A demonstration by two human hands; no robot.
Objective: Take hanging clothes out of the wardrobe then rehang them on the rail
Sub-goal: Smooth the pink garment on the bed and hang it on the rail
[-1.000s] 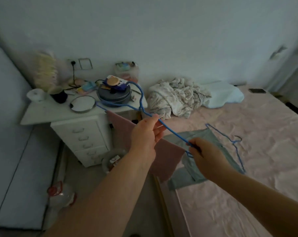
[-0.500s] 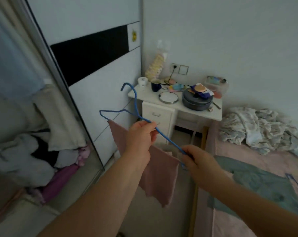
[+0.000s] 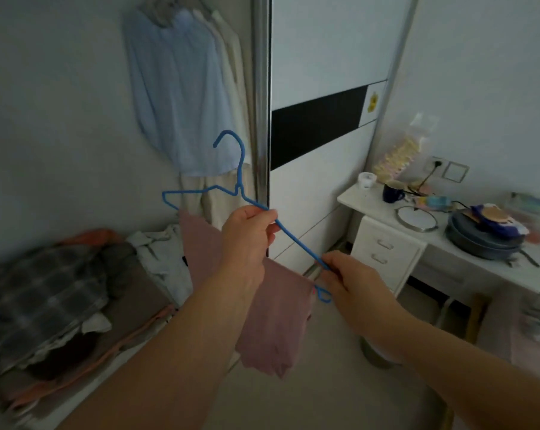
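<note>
**Pink garment on the blue hanger, ready for the rail**

On your far left, folded clothes [image 3: 45,299] lie stacked on the wardrobe shelf [image 3: 132,346]. Above them, the light blue shirt [image 3: 175,97] and the pale garments beside it hang inside the open wardrobe; the rail itself is out of frame at the top, so judge its height by their hanger necks.

The blue hanger [image 3: 240,193] sits in front of that opening, tilted, hook up and to the left. The pink garment [image 3: 262,305] hangs over its lower bar. Your left hand [image 3: 247,240] pinches the sloping arm just below the neck, and your right hand [image 3: 352,283] pinches the low end near the small loop.

To do this well, level the hanger first so the pink garment cannot slide toward your right hand. Then lift by the neck, aim the hook to the left of the blue shirt, and release the low end only once the hook seats.

Further right, the sliding door [image 3: 318,128] carries a small yellow sticker [image 3: 372,102]; it may hold print, but blur hides it. No readable writing shows on the bedside table [image 3: 383,240] clutter
</note>
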